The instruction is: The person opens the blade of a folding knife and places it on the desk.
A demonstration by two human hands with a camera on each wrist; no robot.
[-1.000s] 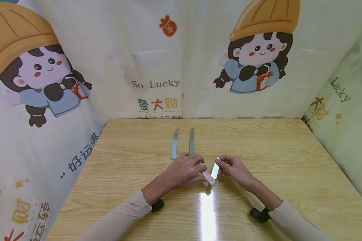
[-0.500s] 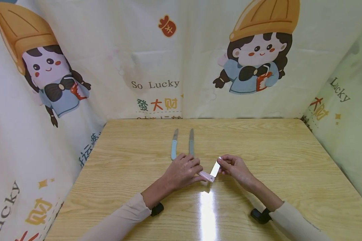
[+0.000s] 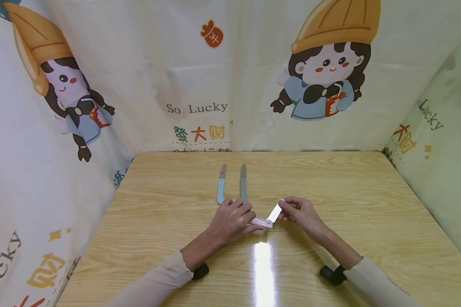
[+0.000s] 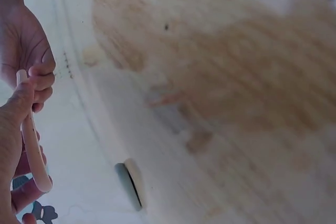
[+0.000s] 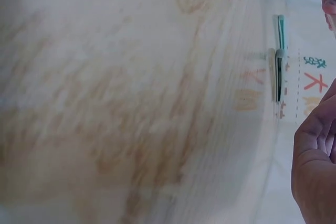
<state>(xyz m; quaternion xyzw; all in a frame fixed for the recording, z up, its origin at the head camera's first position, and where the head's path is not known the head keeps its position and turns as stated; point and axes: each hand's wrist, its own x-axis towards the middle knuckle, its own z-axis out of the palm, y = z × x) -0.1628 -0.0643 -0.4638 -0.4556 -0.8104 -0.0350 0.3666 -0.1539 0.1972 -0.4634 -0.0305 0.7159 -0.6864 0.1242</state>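
A folding knife with a pale pink handle (image 3: 261, 222) is held up between both hands in the head view, its shiny blade (image 3: 275, 213) swung out at a wide angle. My left hand (image 3: 230, 221) grips the handle, fingers curled over it; the left wrist view shows the curved handle (image 4: 34, 153) between thumb and fingers. With thumb and fingertips my right hand (image 3: 302, 216) pinches the far end of the blade. Beyond the left hand lie a light blue knife (image 3: 220, 192) and a grey knife (image 3: 243, 185), both unfolded, blades pointing away.
The wooden table (image 3: 349, 183) runs back to a printed cloth curtain (image 3: 253, 72), with more cloth at both sides. A bright light reflection crosses the table in front of the hands. Black wrist-worn devices (image 3: 332, 275) sit under the forearms.
The pink handle has swung up nearer level and the angle between blade and handle has widened. My left hand has shifted slightly left; the right hand keeps its pinch on the blade.
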